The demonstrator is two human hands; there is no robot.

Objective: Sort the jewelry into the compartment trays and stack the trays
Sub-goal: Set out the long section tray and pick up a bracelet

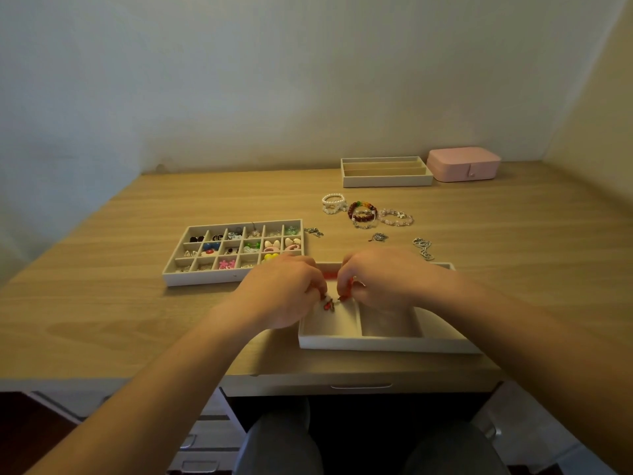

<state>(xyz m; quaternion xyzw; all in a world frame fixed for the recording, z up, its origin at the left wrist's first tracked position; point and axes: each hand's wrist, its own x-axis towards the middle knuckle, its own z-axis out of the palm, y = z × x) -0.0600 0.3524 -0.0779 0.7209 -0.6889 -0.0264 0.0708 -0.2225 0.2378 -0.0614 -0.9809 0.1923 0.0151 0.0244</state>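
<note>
My left hand (pixel 286 291) and my right hand (pixel 382 279) meet over a white tray with wide compartments (pixel 383 342) near the table's front edge. Both pinch a red beaded piece with a small dangling charm (pixel 329 304), held just above the tray's left compartment. To the left lies a many-celled tray (pixel 205 277) filled with small colourful earrings and rings. Beyond the hands lie a pearl bracelet (pixel 333 203), a dark red bead bracelet (pixel 362 211), a pale pink bracelet (pixel 396 217) and silver chains (pixel 424 249).
A third tray with long slots (pixel 387 181) stands at the back right, next to a closed pink jewelry box (pixel 464 164). The wooden table (pixel 137 320) meets the wall at the back and right. A drawer front sits under the front edge.
</note>
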